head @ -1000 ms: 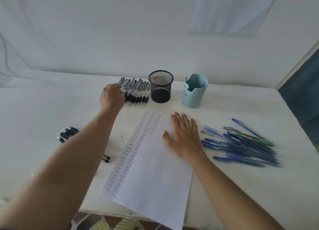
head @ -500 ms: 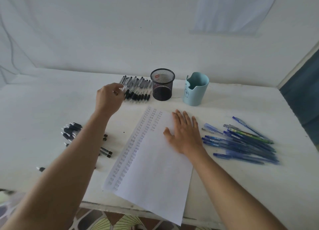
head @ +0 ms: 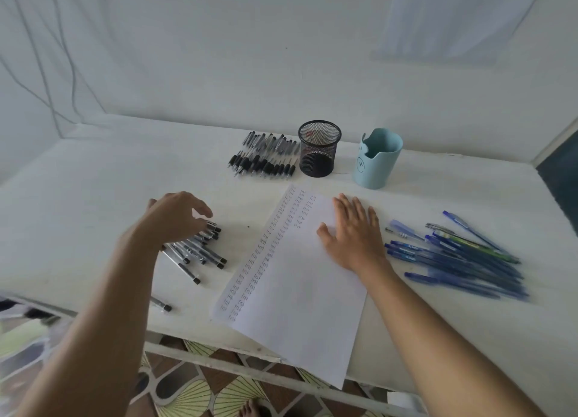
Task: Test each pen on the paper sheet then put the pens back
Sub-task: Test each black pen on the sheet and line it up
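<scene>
A white paper sheet point(head: 300, 279) with columns of small test marks lies on the table, its near corner past the front edge. My right hand point(head: 353, 232) presses flat on its upper right part. My left hand point(head: 175, 216) hovers with loosely curved fingers over a loose pile of black pens point(head: 200, 251) to the left of the sheet; I cannot tell whether it holds one. A tidy row of black pens point(head: 266, 158) lies at the back. Several blue pens point(head: 453, 257) lie right of the sheet.
A black mesh pen cup point(head: 319, 149) and a light blue holder point(head: 377, 158) stand behind the sheet. One stray black pen point(head: 161, 303) lies near the table's front edge point(head: 187, 343). A wall rises behind the table, and patterned floor shows below.
My left hand has drawn back from the rear row of black pens to the loose pile on the left. The view has tilted down. My right hand has stayed on the sheet.
</scene>
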The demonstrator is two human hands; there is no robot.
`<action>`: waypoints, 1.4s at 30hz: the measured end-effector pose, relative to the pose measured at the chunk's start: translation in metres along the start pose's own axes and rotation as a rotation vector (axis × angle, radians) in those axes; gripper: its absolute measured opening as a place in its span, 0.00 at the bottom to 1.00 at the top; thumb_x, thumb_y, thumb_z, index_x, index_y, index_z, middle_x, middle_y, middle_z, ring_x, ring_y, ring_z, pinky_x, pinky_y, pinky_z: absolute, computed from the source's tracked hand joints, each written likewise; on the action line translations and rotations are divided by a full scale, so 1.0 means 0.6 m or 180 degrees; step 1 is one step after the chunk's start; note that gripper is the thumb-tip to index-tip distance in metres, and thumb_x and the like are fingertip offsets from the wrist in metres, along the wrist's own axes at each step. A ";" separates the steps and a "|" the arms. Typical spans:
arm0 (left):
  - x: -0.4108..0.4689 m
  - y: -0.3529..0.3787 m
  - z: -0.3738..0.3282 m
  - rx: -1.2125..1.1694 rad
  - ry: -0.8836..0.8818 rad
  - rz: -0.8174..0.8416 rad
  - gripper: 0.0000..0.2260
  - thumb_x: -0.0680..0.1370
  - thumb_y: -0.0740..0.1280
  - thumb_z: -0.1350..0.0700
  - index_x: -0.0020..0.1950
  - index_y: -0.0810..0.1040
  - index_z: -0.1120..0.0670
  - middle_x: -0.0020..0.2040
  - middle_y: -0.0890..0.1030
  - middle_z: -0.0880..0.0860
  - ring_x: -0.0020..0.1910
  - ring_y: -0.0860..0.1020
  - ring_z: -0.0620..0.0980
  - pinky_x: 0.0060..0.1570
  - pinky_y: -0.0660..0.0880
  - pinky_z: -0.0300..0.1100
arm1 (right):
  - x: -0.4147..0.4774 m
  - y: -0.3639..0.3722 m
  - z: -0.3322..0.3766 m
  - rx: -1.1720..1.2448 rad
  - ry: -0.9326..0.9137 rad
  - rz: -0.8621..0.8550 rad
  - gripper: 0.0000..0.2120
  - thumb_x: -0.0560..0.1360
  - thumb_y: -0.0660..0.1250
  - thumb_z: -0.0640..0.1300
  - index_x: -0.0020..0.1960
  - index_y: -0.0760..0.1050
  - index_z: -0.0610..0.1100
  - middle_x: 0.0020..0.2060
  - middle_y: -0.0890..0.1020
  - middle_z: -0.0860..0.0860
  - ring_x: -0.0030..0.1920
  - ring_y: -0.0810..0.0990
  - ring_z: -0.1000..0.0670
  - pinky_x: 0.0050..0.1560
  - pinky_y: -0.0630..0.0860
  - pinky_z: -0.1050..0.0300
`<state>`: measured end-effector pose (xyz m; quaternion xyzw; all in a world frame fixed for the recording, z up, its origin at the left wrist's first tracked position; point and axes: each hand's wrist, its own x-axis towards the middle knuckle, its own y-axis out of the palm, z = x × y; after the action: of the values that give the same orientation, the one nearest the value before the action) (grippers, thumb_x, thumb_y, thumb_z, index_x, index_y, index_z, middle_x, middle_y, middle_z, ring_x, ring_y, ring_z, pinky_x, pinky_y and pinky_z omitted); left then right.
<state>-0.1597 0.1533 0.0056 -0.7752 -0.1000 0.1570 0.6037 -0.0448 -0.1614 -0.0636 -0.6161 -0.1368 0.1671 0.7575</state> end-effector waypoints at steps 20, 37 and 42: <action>0.030 0.057 -0.095 -0.0977 0.1782 -0.1565 0.10 0.82 0.63 0.56 0.62 0.78 0.56 0.54 0.82 0.55 0.48 0.80 0.49 0.54 0.77 0.56 | -0.001 -0.001 0.001 0.0014 0.0008 -0.0020 0.39 0.74 0.45 0.61 0.81 0.54 0.44 0.81 0.55 0.49 0.80 0.50 0.46 0.78 0.44 0.44; 0.040 0.058 -0.213 -0.1939 0.1298 -0.0995 0.16 0.80 0.67 0.50 0.67 0.77 0.51 0.43 0.79 0.44 0.32 0.76 0.36 0.38 0.70 0.25 | 0.000 0.000 0.002 0.0081 -0.0007 -0.0048 0.46 0.67 0.36 0.64 0.81 0.53 0.44 0.81 0.54 0.49 0.80 0.49 0.46 0.78 0.42 0.44; 0.058 0.079 -0.224 -0.3876 0.0697 -0.0840 0.21 0.84 0.50 0.44 0.62 0.79 0.48 0.49 0.80 0.50 0.43 0.79 0.46 0.42 0.76 0.43 | 0.000 -0.005 0.002 0.0072 -0.0030 0.0018 0.43 0.71 0.37 0.64 0.81 0.52 0.44 0.81 0.53 0.49 0.81 0.47 0.46 0.79 0.41 0.44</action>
<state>-0.0799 0.0320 -0.0147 -0.9725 -0.2039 -0.0841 0.0754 -0.0451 -0.1609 -0.0607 -0.6070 -0.1367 0.1737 0.7633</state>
